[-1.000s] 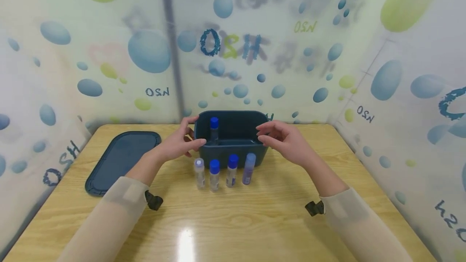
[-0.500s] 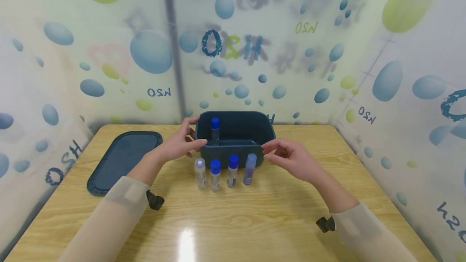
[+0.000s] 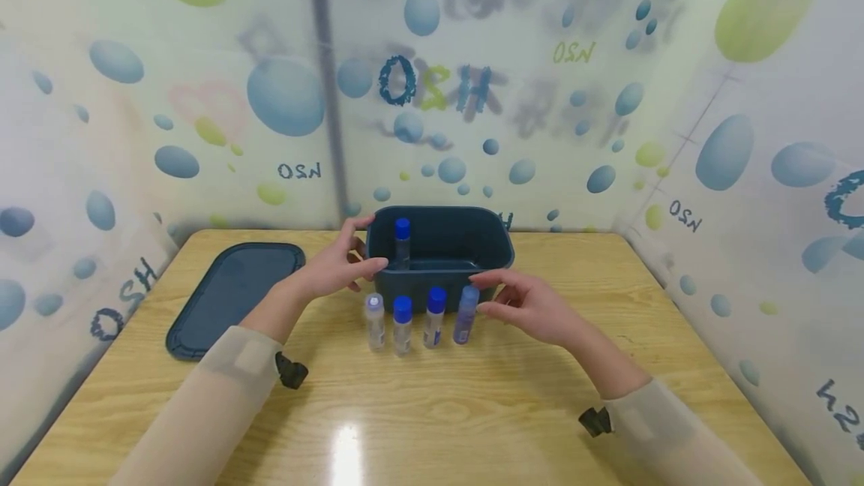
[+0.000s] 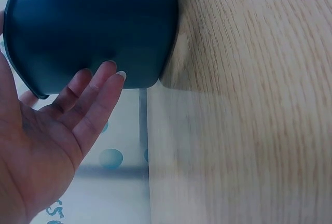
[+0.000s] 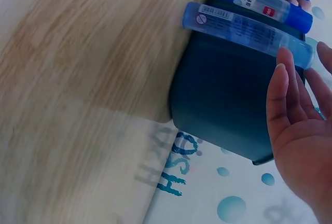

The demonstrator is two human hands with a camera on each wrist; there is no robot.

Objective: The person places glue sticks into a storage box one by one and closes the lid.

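A dark blue bin (image 3: 442, 282) stands at the back of the table. My left hand (image 3: 340, 261) holds its left end, thumb on the front rim and index finger at the back corner; other fingers (image 4: 104, 89) touch the end wall. One blue-capped bottle (image 3: 402, 246) is upright inside. In front stand a clear bottle with a pale cap (image 3: 375, 325), two blue-capped liquid glue bottles (image 3: 402, 327) (image 3: 434, 319) and a bluish glue bottle (image 5: 233, 26). My right hand (image 3: 529, 306) is at the bluish bottle's cap, fingers and thumb spread; contact is unclear.
A flat dark blue lid (image 3: 232, 298) lies on the wooden table (image 3: 432, 411) left of the bin. Patterned walls (image 3: 432, 171) close in the back and both sides, the back one close behind the bin.
The right hand has moved from the bin's right rim down and forward, then left to the bluish glue bottle's cap. The left hand keeps its place on the bin.
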